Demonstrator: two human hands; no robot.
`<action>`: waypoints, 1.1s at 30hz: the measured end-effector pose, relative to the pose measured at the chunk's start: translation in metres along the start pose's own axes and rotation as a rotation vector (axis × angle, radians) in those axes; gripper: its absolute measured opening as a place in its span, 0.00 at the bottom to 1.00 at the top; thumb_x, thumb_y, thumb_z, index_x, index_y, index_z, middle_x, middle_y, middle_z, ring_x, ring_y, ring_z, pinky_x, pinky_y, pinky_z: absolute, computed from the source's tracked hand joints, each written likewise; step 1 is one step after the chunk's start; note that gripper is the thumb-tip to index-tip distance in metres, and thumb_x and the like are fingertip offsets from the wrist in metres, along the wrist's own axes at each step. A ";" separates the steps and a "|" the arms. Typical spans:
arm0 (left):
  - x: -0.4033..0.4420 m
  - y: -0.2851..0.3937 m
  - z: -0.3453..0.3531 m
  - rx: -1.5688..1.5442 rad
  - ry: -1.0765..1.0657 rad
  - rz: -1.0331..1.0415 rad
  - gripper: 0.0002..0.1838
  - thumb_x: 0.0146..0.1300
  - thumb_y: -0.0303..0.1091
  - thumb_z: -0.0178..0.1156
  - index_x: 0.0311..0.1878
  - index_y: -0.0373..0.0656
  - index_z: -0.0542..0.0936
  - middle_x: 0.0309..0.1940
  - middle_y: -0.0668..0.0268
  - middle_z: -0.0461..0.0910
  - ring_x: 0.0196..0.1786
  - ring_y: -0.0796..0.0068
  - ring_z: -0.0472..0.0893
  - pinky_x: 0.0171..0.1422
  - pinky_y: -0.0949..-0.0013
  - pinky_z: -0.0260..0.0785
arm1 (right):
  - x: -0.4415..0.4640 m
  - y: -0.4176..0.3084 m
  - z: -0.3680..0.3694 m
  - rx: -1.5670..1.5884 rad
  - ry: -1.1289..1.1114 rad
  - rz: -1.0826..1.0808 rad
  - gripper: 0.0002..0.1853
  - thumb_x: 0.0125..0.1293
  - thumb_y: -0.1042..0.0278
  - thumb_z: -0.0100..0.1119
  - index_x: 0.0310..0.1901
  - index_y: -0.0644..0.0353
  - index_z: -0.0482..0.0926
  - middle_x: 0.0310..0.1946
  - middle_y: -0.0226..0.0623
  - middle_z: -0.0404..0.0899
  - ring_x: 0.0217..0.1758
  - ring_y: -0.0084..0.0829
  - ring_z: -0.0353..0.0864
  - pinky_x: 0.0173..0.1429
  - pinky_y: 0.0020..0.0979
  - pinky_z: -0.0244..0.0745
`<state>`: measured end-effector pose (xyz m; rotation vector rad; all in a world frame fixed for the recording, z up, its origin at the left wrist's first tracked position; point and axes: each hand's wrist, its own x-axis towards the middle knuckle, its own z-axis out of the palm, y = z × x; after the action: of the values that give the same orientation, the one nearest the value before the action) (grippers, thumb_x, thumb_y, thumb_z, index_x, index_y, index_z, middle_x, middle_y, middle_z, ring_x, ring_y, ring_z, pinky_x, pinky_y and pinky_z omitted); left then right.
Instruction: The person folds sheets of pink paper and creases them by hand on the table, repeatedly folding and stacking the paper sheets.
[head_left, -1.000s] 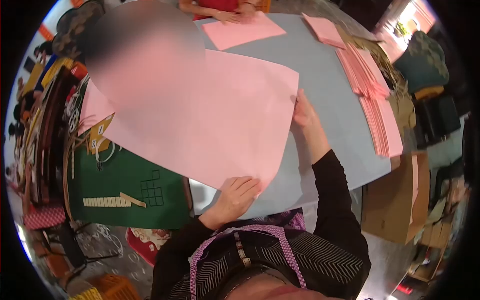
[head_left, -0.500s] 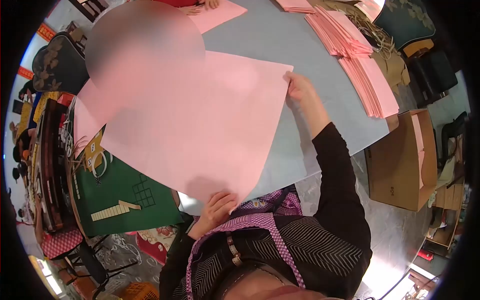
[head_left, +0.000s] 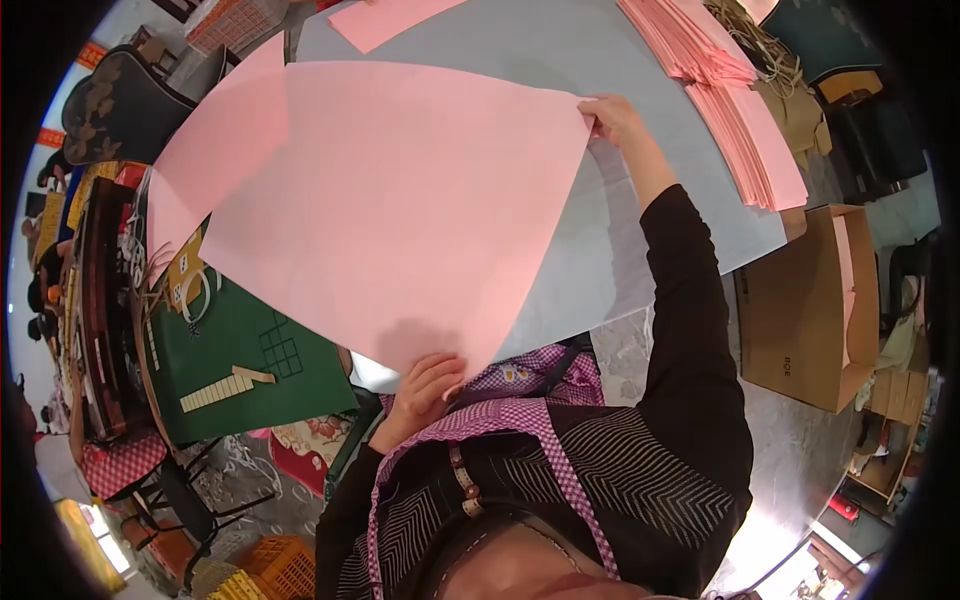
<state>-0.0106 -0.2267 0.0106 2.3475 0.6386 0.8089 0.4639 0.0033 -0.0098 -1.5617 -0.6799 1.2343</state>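
Large pink sheet [head_left: 400, 200] held by two corners

From where I stand, a person [head_left: 650, 470] in a dark patterned top and a purple checked apron [head_left: 566, 470] holds the large pink sheet, which spreads across much of the blue-grey surface [head_left: 580, 45]. The right hand [head_left: 592, 106] reaches out to the far right corner, thumb and fingers pinching it. The left hand [head_left: 428, 385] is close to the body, its fingers pressed together over the near corner, pinching the sheet there. That corner pokes just past the surface's edge, close to the apron. A shadow falls along the sheet's right side.

To the left, the sheet covers part of a green surface [head_left: 220, 340], which carries a pale, segmented strip [head_left: 215, 394]. Beyond the sheet's left side is another stretch of pink [head_left: 215, 150]; I can't tell whether it is a separate piece. A further pink piece [head_left: 390, 22] lies at the far end, and folded pink stacks [head_left: 740, 150] lie past the right hand. An open cardboard box [head_left: 795, 320] stands at the right, with something pink inside, and an orange crate [head_left: 290, 565] sits on the floor at the lower left.
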 end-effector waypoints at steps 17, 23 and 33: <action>0.020 0.012 -0.012 -0.542 0.335 -0.823 0.10 0.68 0.30 0.55 0.34 0.34 0.80 0.28 0.75 0.75 0.34 0.86 0.70 0.39 0.78 0.63 | -0.126 0.017 -0.141 -0.218 0.109 -0.042 0.32 0.58 0.68 0.60 0.64 0.70 0.66 0.31 0.36 0.78 0.26 0.25 0.77 0.26 0.26 0.71; 0.043 -0.005 -0.043 -0.464 0.166 -0.765 0.11 0.69 0.34 0.59 0.41 0.34 0.81 0.29 0.76 0.75 0.36 0.87 0.71 0.42 0.79 0.65 | -0.223 0.020 -0.164 -0.222 0.151 -0.107 0.29 0.62 0.71 0.57 0.67 0.59 0.67 0.25 0.29 0.75 0.21 0.21 0.73 0.22 0.23 0.66; 0.069 -0.019 -0.092 -0.678 0.306 -0.677 0.12 0.67 0.33 0.60 0.46 0.34 0.82 0.37 0.71 0.82 0.40 0.84 0.77 0.48 0.79 0.68 | -0.267 0.015 -0.188 -0.083 -0.071 -0.155 0.17 0.66 0.68 0.59 0.55 0.63 0.76 0.33 0.30 0.80 0.29 0.21 0.78 0.27 0.22 0.71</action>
<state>-0.0280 -0.1394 0.0854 1.2870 1.0152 0.8783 0.5515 -0.3003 0.0755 -1.5083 -0.8911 1.1624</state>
